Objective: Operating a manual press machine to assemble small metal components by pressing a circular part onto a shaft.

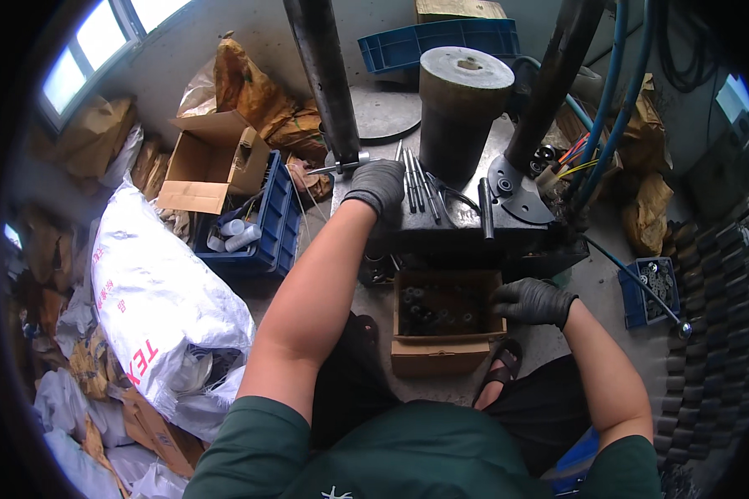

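Observation:
My left hand (379,186), in a grey glove, is curled on the left part of a metal machine bed (399,218). It is closed beside a slim metal rod with a collar (341,166) at the foot of the left column; its fingertips are hidden. To its right lie several thin metal rods (421,187). My right hand (537,301), also gloved, is over the right edge of an open cardboard box (441,358). Its fingers are bent together, and what they hold, if anything, does not show. Small dark ring-like parts (416,308) lie in the box.
A thick steel cylinder (464,116) stands on the bed between two columns. A short dark rod (486,208) and a curved plate (520,195) lie right of it. Blue crate (279,216) and white sack (158,291) are at left; a blue bin of parts (651,291) is at right.

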Demonstrator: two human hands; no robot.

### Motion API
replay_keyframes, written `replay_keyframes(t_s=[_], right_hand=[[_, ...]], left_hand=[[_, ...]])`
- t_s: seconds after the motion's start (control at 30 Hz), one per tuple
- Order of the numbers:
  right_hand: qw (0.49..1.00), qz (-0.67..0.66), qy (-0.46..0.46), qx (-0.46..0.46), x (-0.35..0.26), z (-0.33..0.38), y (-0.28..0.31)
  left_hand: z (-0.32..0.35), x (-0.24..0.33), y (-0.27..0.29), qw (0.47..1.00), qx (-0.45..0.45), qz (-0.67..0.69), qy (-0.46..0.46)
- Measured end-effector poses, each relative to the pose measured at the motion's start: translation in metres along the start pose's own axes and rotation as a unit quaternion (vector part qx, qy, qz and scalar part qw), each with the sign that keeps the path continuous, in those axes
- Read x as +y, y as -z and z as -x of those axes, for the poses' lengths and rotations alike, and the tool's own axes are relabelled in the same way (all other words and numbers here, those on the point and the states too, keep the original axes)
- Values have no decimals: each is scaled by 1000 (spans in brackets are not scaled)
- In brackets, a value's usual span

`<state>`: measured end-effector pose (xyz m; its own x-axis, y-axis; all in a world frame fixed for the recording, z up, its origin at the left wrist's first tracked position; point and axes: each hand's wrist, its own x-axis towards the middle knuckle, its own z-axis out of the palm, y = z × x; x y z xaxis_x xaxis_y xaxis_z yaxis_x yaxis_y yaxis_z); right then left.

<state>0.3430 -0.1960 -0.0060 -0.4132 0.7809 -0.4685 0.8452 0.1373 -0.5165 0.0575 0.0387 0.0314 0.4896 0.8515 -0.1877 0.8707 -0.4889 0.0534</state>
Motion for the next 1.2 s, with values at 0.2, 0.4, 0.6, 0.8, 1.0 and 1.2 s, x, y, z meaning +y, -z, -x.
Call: replay_keyframes(t_s=[0.2, 0.4, 0.6, 0.8, 1.0, 1.2], right_hand=[[1000, 12, 0, -2, -5, 1, 1], [991, -84, 71, 74, -23, 6, 4], [878, -413, 108, 217, -68, -4, 9], [717, -669, 97, 170, -85, -6, 16], [686, -674, 112, 251, -76, -24, 12], [694, -659, 75, 280, -53, -18, 18]], left_hand=[[-10, -31, -4, 884, 119, 435, 120], [66, -33, 23, 653, 104, 750, 26], [132, 45, 18, 712, 36, 691, -116], [153, 87, -22, 819, -18, 541, -188], [123, 29, -27, 890, 286, 345, -88], [86, -63, -33, 922, 166, 345, 53]])
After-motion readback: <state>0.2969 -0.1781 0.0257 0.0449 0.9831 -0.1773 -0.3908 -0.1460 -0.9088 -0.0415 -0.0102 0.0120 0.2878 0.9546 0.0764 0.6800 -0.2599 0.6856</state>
